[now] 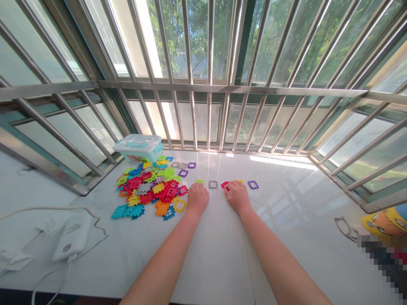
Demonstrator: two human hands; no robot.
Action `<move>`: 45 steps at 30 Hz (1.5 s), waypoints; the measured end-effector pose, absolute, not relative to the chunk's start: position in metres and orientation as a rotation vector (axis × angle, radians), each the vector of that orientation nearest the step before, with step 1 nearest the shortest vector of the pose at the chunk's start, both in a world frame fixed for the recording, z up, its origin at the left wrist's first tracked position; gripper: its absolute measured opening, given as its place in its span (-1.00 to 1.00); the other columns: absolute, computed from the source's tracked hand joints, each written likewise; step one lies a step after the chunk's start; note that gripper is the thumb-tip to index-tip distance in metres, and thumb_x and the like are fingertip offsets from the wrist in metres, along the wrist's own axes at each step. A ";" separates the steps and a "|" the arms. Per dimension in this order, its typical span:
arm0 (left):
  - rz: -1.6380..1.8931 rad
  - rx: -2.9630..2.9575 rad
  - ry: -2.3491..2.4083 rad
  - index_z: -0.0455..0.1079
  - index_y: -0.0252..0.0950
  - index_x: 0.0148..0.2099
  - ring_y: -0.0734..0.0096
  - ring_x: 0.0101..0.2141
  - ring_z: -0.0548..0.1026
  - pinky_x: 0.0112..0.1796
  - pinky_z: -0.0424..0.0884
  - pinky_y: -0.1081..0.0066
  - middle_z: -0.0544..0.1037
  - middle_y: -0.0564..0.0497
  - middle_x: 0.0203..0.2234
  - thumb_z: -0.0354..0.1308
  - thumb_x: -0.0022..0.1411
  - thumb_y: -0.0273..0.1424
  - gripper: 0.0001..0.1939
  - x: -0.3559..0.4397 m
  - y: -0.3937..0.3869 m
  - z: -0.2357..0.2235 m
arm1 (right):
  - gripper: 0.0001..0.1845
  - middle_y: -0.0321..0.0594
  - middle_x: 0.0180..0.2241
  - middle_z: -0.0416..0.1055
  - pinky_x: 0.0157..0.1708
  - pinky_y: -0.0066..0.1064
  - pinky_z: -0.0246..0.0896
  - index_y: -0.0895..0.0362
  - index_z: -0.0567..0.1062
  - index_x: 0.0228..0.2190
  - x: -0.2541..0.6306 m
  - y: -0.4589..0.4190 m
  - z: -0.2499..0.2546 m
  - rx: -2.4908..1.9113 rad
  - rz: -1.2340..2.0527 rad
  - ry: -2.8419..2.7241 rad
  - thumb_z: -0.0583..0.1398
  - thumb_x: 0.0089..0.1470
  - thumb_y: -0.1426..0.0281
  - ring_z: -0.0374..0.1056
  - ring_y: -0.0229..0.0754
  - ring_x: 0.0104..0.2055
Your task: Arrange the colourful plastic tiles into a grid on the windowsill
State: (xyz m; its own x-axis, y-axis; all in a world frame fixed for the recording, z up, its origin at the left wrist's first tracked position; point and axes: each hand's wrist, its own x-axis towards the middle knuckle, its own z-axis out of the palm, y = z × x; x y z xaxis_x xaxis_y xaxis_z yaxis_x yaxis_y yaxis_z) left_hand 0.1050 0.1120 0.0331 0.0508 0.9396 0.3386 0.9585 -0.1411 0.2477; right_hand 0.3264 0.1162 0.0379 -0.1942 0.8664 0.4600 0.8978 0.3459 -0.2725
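A row of small toothed plastic building tiles lies flat on the white surface. My left hand (197, 198) has its fingers curled down on a green tile (199, 181), whose far edge shows past the knuckles. To its right sits a grey square-frame tile (213, 184), touched by neither hand. My right hand (237, 197) is closed with thumb and fingers at a red tile (224, 184), partly covered by it. Behind that hand peeks the edge of a yellow tile (241, 181). A purple frame tile (253, 184) ends the row on the right.
Left of my hands spreads a heap of mixed coloured tiles (146, 188). A clear lidded box (139, 147) stands behind it. A white power strip (71, 237) with cables lies at the left. A yellow patterned object (384, 221) is at far right. Metal bars (210, 123) enclose the back.
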 end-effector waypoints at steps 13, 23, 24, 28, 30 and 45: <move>-0.804 -2.305 -2.009 0.41 -0.24 0.12 0.07 0.16 0.44 0.17 0.27 0.08 0.56 -0.19 0.09 0.08 0.38 -0.34 -0.69 0.102 0.117 0.029 | -0.67 -0.10 -0.06 0.56 0.25 -0.17 0.03 0.05 0.53 -0.02 0.334 0.121 0.025 -1.545 -0.026 -2.008 0.08 0.27 0.50 0.30 0.01 0.19; -0.864 -2.295 -2.018 0.39 -0.23 0.14 0.07 0.23 0.38 0.26 0.18 0.07 0.54 -0.19 0.14 0.12 0.35 -0.34 -0.67 0.100 0.117 0.030 | -0.52 0.11 0.16 0.40 0.26 -0.01 -0.03 0.13 0.40 0.15 0.350 0.086 0.024 -2.044 -0.126 -1.494 0.02 0.24 0.47 0.24 0.17 0.24; -0.871 -2.300 -2.007 0.39 -0.22 0.14 0.08 0.24 0.38 0.27 0.16 0.07 0.53 -0.19 0.15 0.12 0.34 -0.34 -0.67 0.100 0.118 0.030 | -0.54 0.09 0.17 0.41 0.29 -0.02 -0.04 0.12 0.42 0.14 0.350 0.082 0.024 -2.009 -0.136 -1.574 0.02 0.24 0.47 0.24 0.14 0.26; -0.882 -2.318 -1.971 0.40 -0.22 0.13 0.08 0.24 0.39 0.27 0.17 0.07 0.53 -0.19 0.16 0.11 0.35 -0.35 -0.68 0.100 0.118 0.029 | -0.60 -0.01 0.20 0.42 0.36 -0.06 -0.13 0.08 0.47 0.08 0.345 0.076 0.025 -1.855 -0.174 -1.824 0.06 0.25 0.44 0.21 0.06 0.30; -0.880 -2.321 -1.961 0.40 -0.22 0.12 0.06 0.23 0.39 0.26 0.18 0.07 0.53 -0.19 0.15 0.11 0.34 -0.35 -0.68 0.100 0.118 0.028 | -0.61 -0.01 0.20 0.42 0.37 -0.04 -0.13 0.07 0.49 0.08 0.343 0.077 0.026 -1.854 -0.175 -1.847 0.08 0.26 0.41 0.20 0.06 0.30; -0.857 -2.294 -1.979 0.40 -0.26 0.14 0.04 0.17 0.42 0.22 0.21 0.09 0.56 -0.20 0.09 0.10 0.32 -0.36 -0.64 0.100 0.121 0.022 | -0.49 -0.15 0.32 0.36 0.41 0.00 -0.12 -0.05 0.42 0.26 0.342 0.079 0.039 -1.636 0.034 -2.251 0.14 0.31 0.29 0.16 0.01 0.40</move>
State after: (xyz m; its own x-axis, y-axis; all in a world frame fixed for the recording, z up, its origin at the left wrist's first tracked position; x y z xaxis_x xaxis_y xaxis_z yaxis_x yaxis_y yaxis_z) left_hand 0.0997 0.1211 0.0220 0.0620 0.9177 0.3923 0.9140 -0.2102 0.3471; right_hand 0.3415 0.0788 0.0387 -0.2672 0.9251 0.2698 0.9164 0.3305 -0.2257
